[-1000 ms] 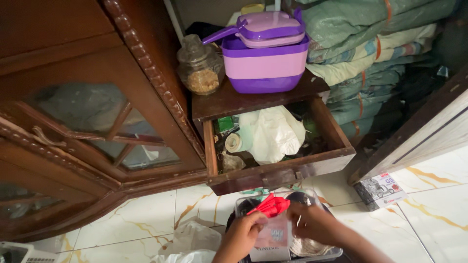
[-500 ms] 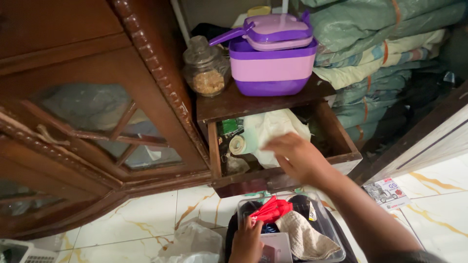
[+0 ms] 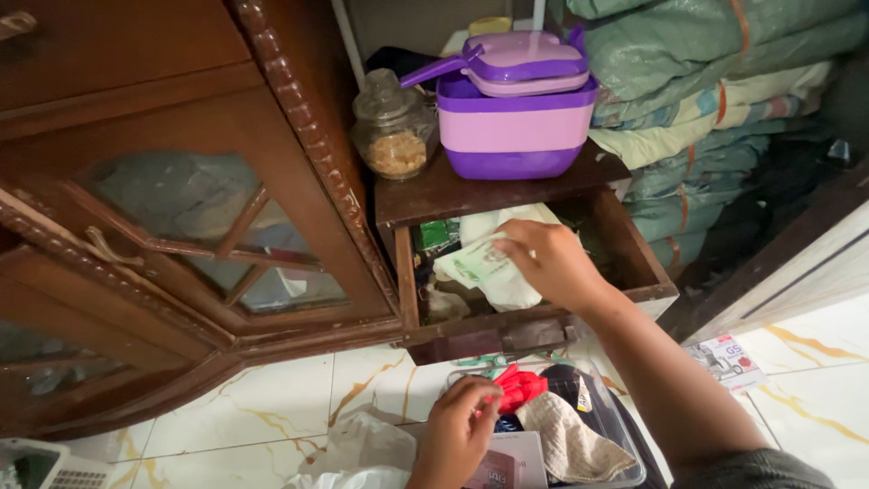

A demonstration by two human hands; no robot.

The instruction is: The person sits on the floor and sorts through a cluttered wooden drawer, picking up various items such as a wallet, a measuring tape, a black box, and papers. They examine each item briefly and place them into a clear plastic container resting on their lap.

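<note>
Head view: the right hand [image 3: 549,263] reaches into the open wooden drawer [image 3: 543,328], thumb and fingers pinched on a pale green roll of tape [image 3: 477,261] near the drawer's left side, over a crumpled white plastic bag [image 3: 511,288]. The left hand [image 3: 459,433] is below, over a clear plastic bin [image 3: 625,433] on the tiled floor [image 3: 272,407]; its fingers curl against a red bundle [image 3: 516,387] at the bin's far edge, but whether they grip it I cannot tell. A beige cloth [image 3: 570,442] lies in the bin. On the small table's top [image 3: 434,192], a glass jar [image 3: 392,127] stands at the left edge, just beside a purple lunch box [image 3: 514,118]
</note>
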